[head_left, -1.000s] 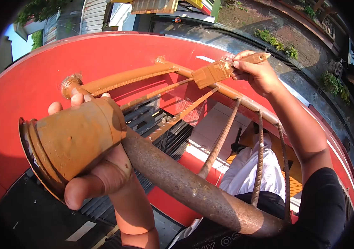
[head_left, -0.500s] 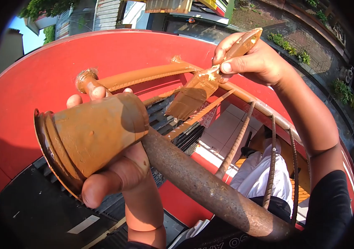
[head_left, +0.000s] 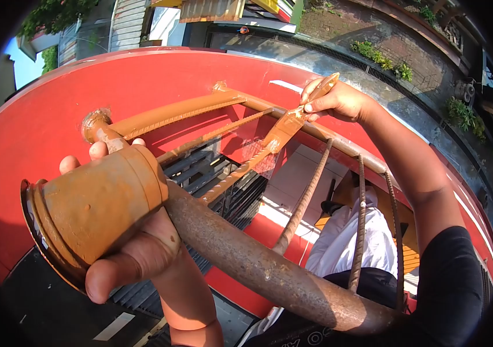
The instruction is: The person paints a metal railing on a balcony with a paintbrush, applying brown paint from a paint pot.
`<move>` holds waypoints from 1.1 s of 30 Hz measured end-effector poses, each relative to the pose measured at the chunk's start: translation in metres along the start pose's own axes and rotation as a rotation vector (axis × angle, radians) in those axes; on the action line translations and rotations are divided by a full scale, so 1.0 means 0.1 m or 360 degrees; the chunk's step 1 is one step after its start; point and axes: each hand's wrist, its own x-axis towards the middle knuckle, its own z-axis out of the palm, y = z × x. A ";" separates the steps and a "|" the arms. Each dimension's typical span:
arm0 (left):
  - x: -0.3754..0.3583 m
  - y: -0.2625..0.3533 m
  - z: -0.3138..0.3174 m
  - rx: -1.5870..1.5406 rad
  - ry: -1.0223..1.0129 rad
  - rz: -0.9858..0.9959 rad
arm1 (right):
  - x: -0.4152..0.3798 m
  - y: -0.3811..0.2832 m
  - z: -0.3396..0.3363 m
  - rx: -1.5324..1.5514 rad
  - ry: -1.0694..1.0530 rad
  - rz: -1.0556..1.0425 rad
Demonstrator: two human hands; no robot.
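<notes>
Brushing the rod (head_left: 236, 175) beyond the pipe (head_left: 252, 260) goes best lightly imo, right fingers (head_left: 320, 104) pinching the brush (head_left: 285, 128), left fingers (head_left: 98, 151) wrapped round the cup (head_left: 96, 202).

Black shirt (head_left: 449, 283) (pale lettering (head_left: 315, 337)), white trousers (head_left: 344, 240)

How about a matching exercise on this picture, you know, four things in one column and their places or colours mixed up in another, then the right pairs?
Things:
1. Paint-smeared container
2. Brush
3. Thick foreground pipe
4. Curved wall

Places and colours:
A. Red
B. In the right hand
C. Mottled grey-brown
D. In the left hand

Right pairs: 1-D, 2-B, 3-C, 4-A.
</notes>
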 end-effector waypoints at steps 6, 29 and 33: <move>0.00 -0.02 0.03 0.0000 0.0139 0.0064 | -0.02 0.28 -0.30 -0.0039 0.0184 0.0136; 0.01 -0.02 0.02 0.0011 0.0155 0.0094 | 0.00 0.52 -0.29 -0.0542 0.1038 -0.0035; 0.02 -0.01 0.03 0.0008 0.0127 0.0062 | 0.04 0.67 -0.35 -0.0599 0.1030 0.0023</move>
